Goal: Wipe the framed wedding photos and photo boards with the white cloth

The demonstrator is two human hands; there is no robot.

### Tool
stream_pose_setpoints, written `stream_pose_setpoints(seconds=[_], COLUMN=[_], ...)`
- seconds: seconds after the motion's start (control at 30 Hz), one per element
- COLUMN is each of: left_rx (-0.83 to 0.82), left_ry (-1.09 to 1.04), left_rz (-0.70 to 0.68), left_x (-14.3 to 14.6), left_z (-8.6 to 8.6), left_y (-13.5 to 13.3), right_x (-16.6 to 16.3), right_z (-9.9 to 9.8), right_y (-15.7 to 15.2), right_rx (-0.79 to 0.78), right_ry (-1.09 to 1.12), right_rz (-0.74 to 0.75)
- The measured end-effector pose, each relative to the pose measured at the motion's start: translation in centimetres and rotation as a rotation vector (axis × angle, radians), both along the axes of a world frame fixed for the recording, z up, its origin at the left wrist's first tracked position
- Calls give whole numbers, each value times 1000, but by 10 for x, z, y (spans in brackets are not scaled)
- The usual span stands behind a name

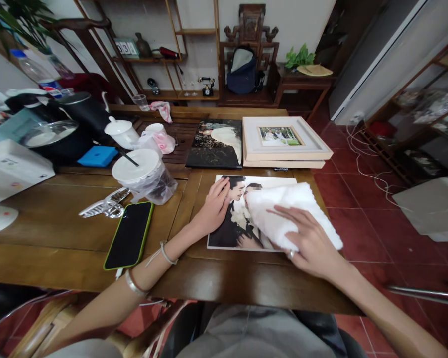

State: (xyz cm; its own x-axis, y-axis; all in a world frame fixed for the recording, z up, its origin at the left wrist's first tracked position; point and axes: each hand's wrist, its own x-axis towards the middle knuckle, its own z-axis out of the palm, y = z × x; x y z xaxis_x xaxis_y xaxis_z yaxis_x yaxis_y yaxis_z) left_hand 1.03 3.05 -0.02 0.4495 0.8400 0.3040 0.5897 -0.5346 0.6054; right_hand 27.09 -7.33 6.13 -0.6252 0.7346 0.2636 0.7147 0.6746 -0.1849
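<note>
A photo panel (227,233) showing a couple lies flat on the wooden table in front of me. My left hand (217,203) rests on its upper left part, fingers stretched out and holding nothing. A fluffy white cloth (302,201) covers the right side of the panel and hangs past its right edge. My right hand (304,236) presses on this cloth, index finger extended across it and the lower fingers bent around its near edge. Part of the picture under the cloth is hidden.
Beyond the panel lie a dark photo panel (209,154) and stacked pale frames (323,144). At left are a phone (129,236), a silver hair clip (106,204), a lidded cup (138,166) in plastic, a white teapot (121,132) and a blue block (97,156).
</note>
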Motion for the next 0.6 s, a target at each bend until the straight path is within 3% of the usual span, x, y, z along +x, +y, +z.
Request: stream_pose_setpoints(seconds=[0.2, 0.33, 0.47, 0.6], left_rx=[17, 16, -9, -18], left_ry=[-1, 10, -5, -35], left_rz=[-14, -6, 31, 48], left_x=[-1, 0, 2, 3], left_z=[-2, -2, -1, 1], left_y=[1, 1, -2, -3], right_x=[3, 4, 1, -9], right_z=[-6, -12, -8, 0], right_y=[71, 91, 77, 28], right_rx=[38, 19, -32, -109], right_ry=[6, -6, -39, -51], right_rz=[-99, -103, -82, -14])
